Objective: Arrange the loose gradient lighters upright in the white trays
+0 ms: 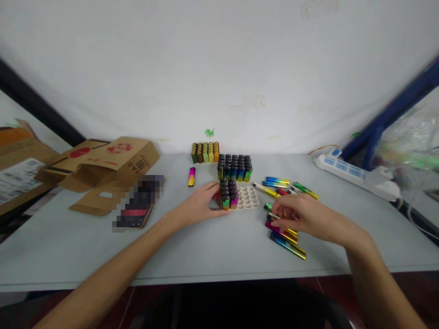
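Observation:
A white tray of round holes lies on the table, its left part filled with two rows of upright lighters with black tops. My left hand is closed around the left end of this tray, thumb along the front edge and fingers at the left side. To the right, my right hand is closed in a pinch over loose shiny lighters, its fingertips on a lighter that they partly hide. Just below those fingers lies a magenta-and-gold lighter, and a blue-and-gold lighter is nearer the front.
Behind the tray stand a block of black-topped lighters and a block of gold-topped ones. A single pink-and-yellow lighter lies left. Further left are a phone and an opened cardboard box; a power strip sits right.

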